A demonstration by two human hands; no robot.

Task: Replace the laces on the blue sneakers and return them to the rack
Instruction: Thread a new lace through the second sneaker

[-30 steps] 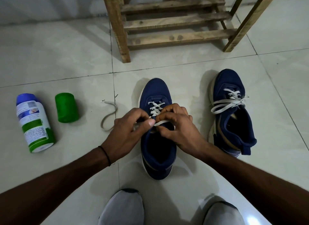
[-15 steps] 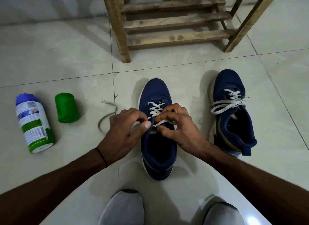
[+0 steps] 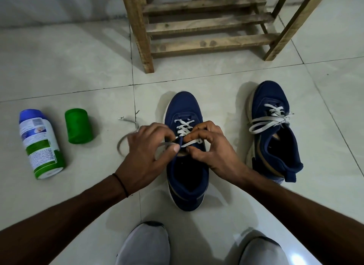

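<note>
Left hand (image 3: 145, 156) and right hand (image 3: 212, 152) each pinch the white lace (image 3: 192, 142) with curled fingers over the tongue of a blue sneaker (image 3: 187, 178) standing on the tiled floor (image 3: 59, 67), its laced mate (image 3: 275, 142) just to the right, both before the wooden rack (image 3: 206, 41).

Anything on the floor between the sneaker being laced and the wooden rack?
Nothing visible. Bare tile runs from the toe of the sneaker to the rack. The spray bottle, green cap and trailing end of the lace lie off to the left, the second sneaker to the right.
</note>
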